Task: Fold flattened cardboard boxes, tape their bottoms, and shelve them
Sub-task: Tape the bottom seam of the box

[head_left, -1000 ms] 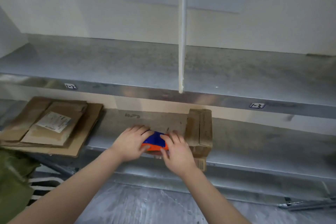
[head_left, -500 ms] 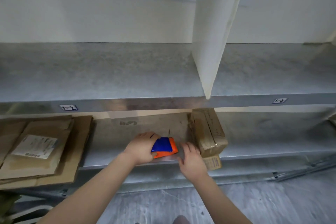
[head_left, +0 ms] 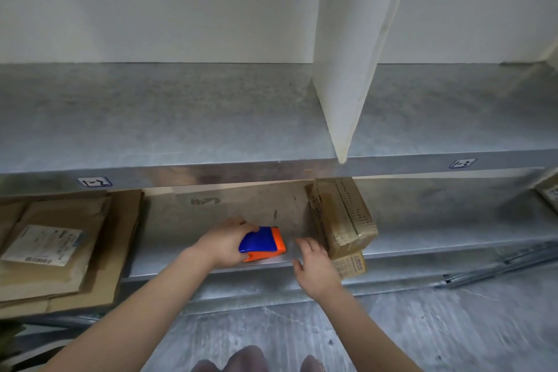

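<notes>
My left hand (head_left: 222, 243) grips a blue and orange tape dispenser (head_left: 262, 244) at the front edge of the lower metal shelf (head_left: 422, 238). My right hand (head_left: 315, 269) hovers just right of it with relaxed fingers and holds nothing. A flat cardboard sheet (head_left: 241, 208) lies on the shelf behind the dispenser. To the right of my right hand, a small brown cardboard box (head_left: 344, 214) juts over the shelf edge. A stack of flattened cardboard boxes (head_left: 60, 248) with a white label lies at the left.
The upper metal shelf (head_left: 181, 118) carries a white vertical divider (head_left: 350, 69). Another cardboard piece (head_left: 548, 193) shows at the far right edge. Metal rails (head_left: 498, 269) lie on the grey floor (head_left: 392, 335) at the lower right. Dark fabric shows at the bottom left.
My right hand has come off the dispenser and moved slightly right. My left hand has closed round the dispenser. The view has shifted, so the divider now appears wider and further right.
</notes>
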Available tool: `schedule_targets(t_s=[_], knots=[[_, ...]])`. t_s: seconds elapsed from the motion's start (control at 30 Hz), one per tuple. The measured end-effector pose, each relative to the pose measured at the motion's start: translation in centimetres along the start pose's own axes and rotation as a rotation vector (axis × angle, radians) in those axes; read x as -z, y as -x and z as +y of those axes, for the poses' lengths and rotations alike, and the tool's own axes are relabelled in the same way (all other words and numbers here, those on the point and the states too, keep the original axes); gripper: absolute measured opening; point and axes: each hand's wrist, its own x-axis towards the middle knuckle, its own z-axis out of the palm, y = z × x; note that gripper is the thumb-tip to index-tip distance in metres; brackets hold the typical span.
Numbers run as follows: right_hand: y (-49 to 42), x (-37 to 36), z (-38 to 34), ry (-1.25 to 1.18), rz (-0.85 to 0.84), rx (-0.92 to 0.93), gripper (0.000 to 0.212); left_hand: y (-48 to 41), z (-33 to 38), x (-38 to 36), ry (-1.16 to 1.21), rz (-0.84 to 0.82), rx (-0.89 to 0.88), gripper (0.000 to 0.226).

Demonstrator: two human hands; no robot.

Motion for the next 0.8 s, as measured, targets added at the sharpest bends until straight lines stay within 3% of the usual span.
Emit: schedule_targets(t_s=[0.6, 0.8], knots=[[-0.2, -1.7, -1.0, 0.058, -0.002, 0.042, 0.053, 1.7, -0.1, -0.6, 0.029, 0.027, 0.057, 0.063], [-0.5, -1.5, -1.0, 0.061, -0.007, 0.019, 0.052, 5.8, -3.8, 0.3, 0.051, 0.077, 0.088, 0.060]])
